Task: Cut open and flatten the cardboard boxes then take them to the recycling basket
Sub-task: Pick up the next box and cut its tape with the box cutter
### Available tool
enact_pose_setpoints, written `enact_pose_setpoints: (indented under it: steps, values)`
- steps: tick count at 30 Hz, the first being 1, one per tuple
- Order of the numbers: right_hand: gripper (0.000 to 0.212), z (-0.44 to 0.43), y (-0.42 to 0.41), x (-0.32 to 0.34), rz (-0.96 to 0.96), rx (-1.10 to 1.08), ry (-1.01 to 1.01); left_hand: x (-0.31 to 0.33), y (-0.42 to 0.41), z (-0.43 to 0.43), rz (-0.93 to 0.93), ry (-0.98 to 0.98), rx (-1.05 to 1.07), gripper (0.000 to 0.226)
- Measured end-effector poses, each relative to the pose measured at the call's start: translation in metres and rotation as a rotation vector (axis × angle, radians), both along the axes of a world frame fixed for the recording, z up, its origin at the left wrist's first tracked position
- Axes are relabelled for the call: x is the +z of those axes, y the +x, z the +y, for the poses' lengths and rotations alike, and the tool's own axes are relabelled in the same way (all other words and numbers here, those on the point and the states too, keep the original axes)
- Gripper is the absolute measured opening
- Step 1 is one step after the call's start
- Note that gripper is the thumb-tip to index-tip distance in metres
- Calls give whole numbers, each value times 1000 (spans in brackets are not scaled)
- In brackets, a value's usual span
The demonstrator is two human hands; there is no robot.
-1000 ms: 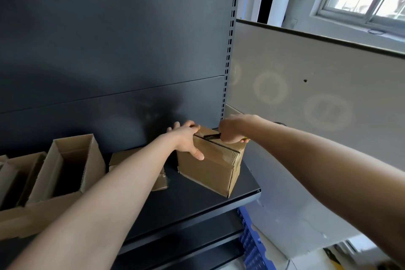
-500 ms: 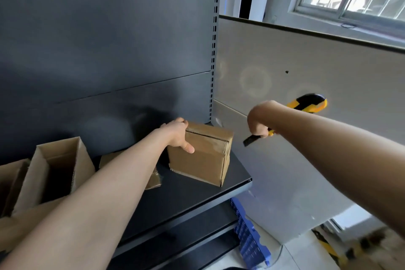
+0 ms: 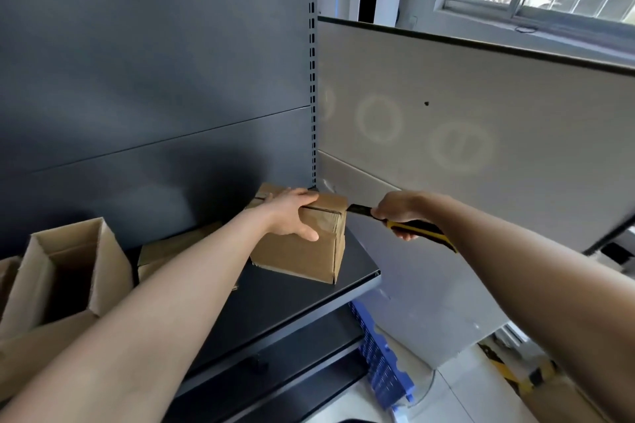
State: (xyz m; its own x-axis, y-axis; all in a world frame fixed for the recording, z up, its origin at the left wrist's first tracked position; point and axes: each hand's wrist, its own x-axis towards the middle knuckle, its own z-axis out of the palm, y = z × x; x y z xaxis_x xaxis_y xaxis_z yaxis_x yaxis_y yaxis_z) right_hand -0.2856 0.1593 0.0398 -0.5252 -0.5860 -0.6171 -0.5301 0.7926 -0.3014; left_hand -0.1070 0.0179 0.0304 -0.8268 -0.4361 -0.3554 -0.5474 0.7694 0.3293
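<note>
Head view: left fingers (image 3: 304, 196) clamp the box (image 3: 295, 259); right fingers (image 3: 390, 213) grip the knife (image 3: 424, 228), pointing left, seemingly touching it.

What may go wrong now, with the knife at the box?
The yellow and black utility knife points toward the left hand, which grips the closed brown cardboard box over its top; a slip might cut the fingers.
The box stands near the end of the dark metal shelf; a pulling cut might drag it off.

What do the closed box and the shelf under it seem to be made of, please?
Box: brown cardboard, matte; the glossy strip on its end looks like clear tape. Shelf: probably painted metal, dark with a slight sheen and a thin folded front lip.
</note>
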Motion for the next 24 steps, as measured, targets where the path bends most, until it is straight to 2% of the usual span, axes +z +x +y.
enact_pose_setpoints:
  steps: [6, 15, 24]
  values:
    - [38, 6, -3, -7, -103, -130, -142, -3, -1, -1, 4, 8, 21, 87]
    - [42, 9, 1, -20, -264, -168, -160, -9, -5, -8, 20, 45, 50, 89]
    - [39, 20, 7, -44, -539, -251, -281, -15, -3, -11, 53, 87, 57, 89]
